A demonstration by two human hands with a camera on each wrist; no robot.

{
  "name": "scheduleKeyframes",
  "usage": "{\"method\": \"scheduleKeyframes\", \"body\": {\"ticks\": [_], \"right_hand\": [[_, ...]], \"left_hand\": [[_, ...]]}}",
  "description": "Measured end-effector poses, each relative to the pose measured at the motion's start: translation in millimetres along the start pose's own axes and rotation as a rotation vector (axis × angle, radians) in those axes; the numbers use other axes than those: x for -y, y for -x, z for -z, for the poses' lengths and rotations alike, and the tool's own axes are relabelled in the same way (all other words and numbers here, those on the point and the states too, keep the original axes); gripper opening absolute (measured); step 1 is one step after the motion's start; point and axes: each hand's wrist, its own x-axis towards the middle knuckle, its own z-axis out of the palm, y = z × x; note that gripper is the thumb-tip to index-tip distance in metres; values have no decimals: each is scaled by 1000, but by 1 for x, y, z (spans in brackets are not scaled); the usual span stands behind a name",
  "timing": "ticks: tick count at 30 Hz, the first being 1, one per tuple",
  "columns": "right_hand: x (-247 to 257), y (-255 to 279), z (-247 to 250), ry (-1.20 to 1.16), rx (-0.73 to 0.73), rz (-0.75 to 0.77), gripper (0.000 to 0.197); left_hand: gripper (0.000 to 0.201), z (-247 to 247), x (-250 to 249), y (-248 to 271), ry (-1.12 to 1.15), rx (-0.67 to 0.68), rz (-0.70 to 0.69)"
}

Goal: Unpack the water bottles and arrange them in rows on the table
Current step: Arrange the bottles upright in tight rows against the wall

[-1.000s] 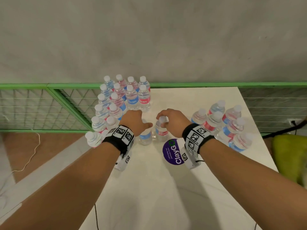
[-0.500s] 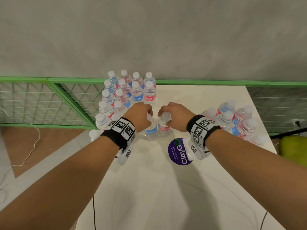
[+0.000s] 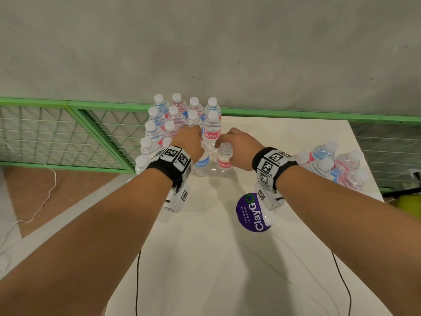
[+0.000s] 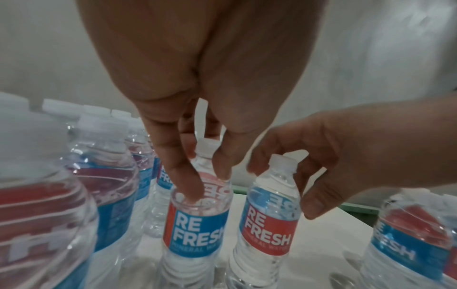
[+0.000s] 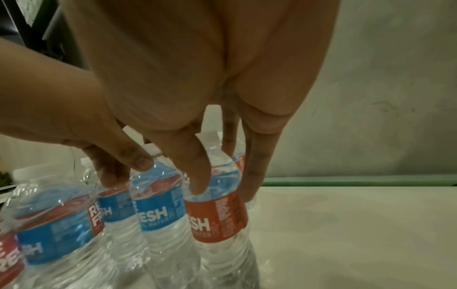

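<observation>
From the head camera, most of the work looks done: a block of upright water bottles (image 3: 182, 119) stands in rows at the far left corner of the white counter (image 3: 227, 258), while a loose cluster of bottles (image 3: 335, 163) lies apart at the right edge, seemingly in clear wrap, though the wrap is hard to make out; those I judge still to be unpacked and lined up. The left hand (image 3: 190, 142) and right hand (image 3: 239, 148) each reach down onto a bottle standing at the near end of the rows, the blue-label bottle (image 3: 201, 164) and the red-label bottle (image 3: 224, 161) just beside each other. A purple ClayGo sticker (image 3: 250, 213) sits on the counter nearer the person. From the left wrist, the left hand's fingers (image 4: 183, 176) curl down round the shoulder and neck of its bottle, whose cap is on and which is full of water; the right hand (image 4: 346, 156) pinches its neighbour below the cap. From the right wrist, the right hand's fingers (image 5: 197, 172) are curled round the red-label bottle's (image 5: 217, 215) shoulder, thumb on one side and the others opposite, its base seemingly on the counter. Every bottle visible is capped and filled. I judge this pair is being set into the rows.
</observation>
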Motion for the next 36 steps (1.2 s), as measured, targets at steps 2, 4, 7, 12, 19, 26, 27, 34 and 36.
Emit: {"method": "scheduleKeyframes", "body": {"ticks": [2,4,7,12,19,26,27,34,36], "right_hand": [[-3,-4,0,32,15,12,47],[-3,-9,1,35,15,-1,48],[1,-19,2,17,10,-24,50],[8,-40,-3,0,-29,-50,52],[9,-45,-5,-57,-112,-1,46],[11,-49,-8,-150,-171,-103,59],[12,-50,-8,-144,-172,-114,58],[13,-55,-5,-128,-202,-42,42],[13,-56,-4,-121,-199,-35,41]], "left_hand": [[33,1,4,-7,-3,3,18],[34,1,6,-13,3,9,34],[32,2,10,-21,-1,10,45],[29,3,15,-28,7,-2,58],[32,5,22,-31,36,-20,56],[36,5,24,-31,23,-16,47],[36,5,24,-31,19,-15,47],[37,5,23,-30,0,-5,45],[38,5,23,-30,4,-1,49]]}}
